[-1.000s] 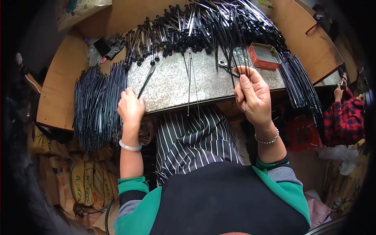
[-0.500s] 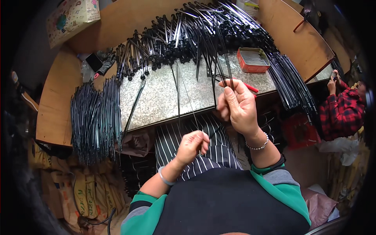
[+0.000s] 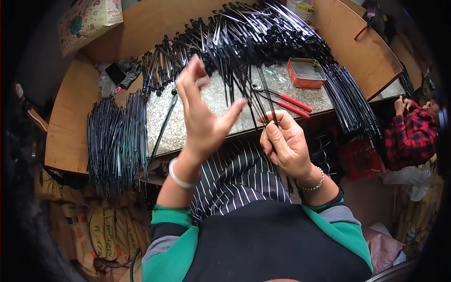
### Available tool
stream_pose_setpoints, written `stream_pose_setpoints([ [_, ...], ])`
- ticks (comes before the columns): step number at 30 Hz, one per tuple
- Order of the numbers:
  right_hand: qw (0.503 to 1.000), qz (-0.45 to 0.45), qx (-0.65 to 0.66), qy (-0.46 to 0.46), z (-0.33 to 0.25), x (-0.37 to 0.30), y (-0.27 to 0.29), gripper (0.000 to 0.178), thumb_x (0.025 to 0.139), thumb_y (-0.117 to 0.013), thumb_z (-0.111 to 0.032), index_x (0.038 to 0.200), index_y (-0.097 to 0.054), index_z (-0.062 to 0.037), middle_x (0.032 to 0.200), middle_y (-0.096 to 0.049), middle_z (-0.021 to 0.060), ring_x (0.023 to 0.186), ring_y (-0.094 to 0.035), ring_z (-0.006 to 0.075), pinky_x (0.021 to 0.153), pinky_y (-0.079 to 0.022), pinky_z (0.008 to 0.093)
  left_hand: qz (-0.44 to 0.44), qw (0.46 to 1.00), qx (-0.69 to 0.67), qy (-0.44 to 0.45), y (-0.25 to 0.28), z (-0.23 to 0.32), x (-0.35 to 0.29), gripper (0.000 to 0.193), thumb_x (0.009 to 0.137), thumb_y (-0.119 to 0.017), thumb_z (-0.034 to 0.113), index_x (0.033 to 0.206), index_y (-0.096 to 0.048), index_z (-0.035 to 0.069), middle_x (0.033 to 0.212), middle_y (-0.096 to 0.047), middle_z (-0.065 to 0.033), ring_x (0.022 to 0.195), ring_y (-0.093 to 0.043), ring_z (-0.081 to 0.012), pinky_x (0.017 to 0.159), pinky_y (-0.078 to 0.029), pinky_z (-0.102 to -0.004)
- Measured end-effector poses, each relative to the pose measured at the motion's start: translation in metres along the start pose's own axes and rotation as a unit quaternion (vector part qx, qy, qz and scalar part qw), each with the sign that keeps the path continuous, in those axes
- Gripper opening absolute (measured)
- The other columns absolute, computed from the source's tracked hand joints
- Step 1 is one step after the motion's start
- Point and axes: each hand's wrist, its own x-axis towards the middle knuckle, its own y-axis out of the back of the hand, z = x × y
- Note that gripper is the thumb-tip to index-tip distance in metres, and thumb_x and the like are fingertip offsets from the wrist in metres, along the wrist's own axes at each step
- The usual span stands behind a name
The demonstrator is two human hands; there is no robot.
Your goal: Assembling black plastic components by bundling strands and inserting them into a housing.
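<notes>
Wearing a black top (image 3: pixel 272 239) along the bottom of the frame, with striped cloth (image 3: pixel 239 185) over the lap just beyond. Pinching thin black rods (image 3: pixel 264 118) between thumb and fingers of the right hand (image 3: pixel 287 145), right of centre, and pointing them toward the top of the frame, over a speckled grey bench top (image 3: pixel 157 105). Spreading the left hand (image 3: pixel 202 120) wide, left of centre, blurred, with thumb tip near the rods; touching them or not, impossible to tell. Facing red-handled pliers (image 3: pixel 295 102) on the bench just beyond the right hand. Flanked by a dense dark bunch (image 3: pixel 115 141) at left and a second bunch (image 3: pixel 350 96) at right, both overhanging the bench's near edge. Facing, farther up, a red tin (image 3: pixel 307 83) at upper right, then a long heap (image 3: pixel 263 40) of knob-ended rods across the top centre. Backed by wooden panels (image 3: pixel 357 42), with a patterned box (image 3: pixel 87 26) at upper left.
</notes>
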Motion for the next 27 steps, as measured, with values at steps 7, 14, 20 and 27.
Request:
stream_pose_setpoints([
  [7, 1.0, -0.005, -0.016, 0.007, 0.0, -0.007, 0.005, 0.021, 0.096, -0.04, -0.013, 0.112, -0.044, 0.0009, 0.058, -0.046, -0.0001, 0.041, -0.03, 0.0016, 0.038, -0.025, 0.0148, -0.045, 0.985, -0.154, 0.062, -0.014, -0.023, 0.05, 0.05, 0.07, -0.073, 0.004, 0.115, -0.052, 0.0, 0.1, -0.059, -0.0083, 0.087, -0.06, -0.0136, 0.079, -0.049, -0.0257],
  [14, 0.998, 0.008, 0.06, -0.029, -0.005, -0.005, 0.009, 0.02, 0.096, -0.038, -0.012, 0.11, -0.043, 0.0001, 0.058, -0.046, 0.002, 0.039, -0.031, 0.0026, 0.035, -0.025, 0.0155, -0.038, 0.989, -0.127, 0.066, -0.012, -0.017, 0.051, 0.042, 0.075, -0.07, 0.0, 0.113, -0.053, 0.0, 0.098, -0.06, -0.0061, 0.086, -0.059, -0.0101, 0.076, -0.05, -0.022],
  [20, 0.993, 0.018, 0.098, -0.055, -0.009, -0.003, 0.013, 0.02, 0.097, -0.031, -0.015, 0.108, -0.039, -0.0002, 0.058, -0.052, 0.0099, 0.032, -0.03, 0.0058, 0.032, -0.027, 0.0167, -0.056, 0.944, -0.321, 0.053, -0.009, -0.017, 0.048, 0.039, 0.082, -0.059, -0.003, 0.119, -0.046, -0.001, 0.106, -0.056, -0.0128, 0.086, -0.063, -0.0194, 0.071, -0.055, -0.0287],
  [27, 0.996, 0.068, -0.055, -0.031, -0.002, 0.013, 0.036, 0.015, 0.097, -0.034, -0.014, 0.1, -0.041, -0.0008, 0.058, -0.052, 0.006, 0.041, -0.042, 0.0071, 0.04, -0.032, 0.0162, -0.056, 0.926, -0.374, 0.007, 0.0, -0.031, 0.043, 0.034, 0.089, -0.049, 0.003, 0.122, -0.041, -0.002, 0.105, -0.054, -0.0143, 0.084, -0.063, -0.0205, 0.072, -0.055, -0.032],
])
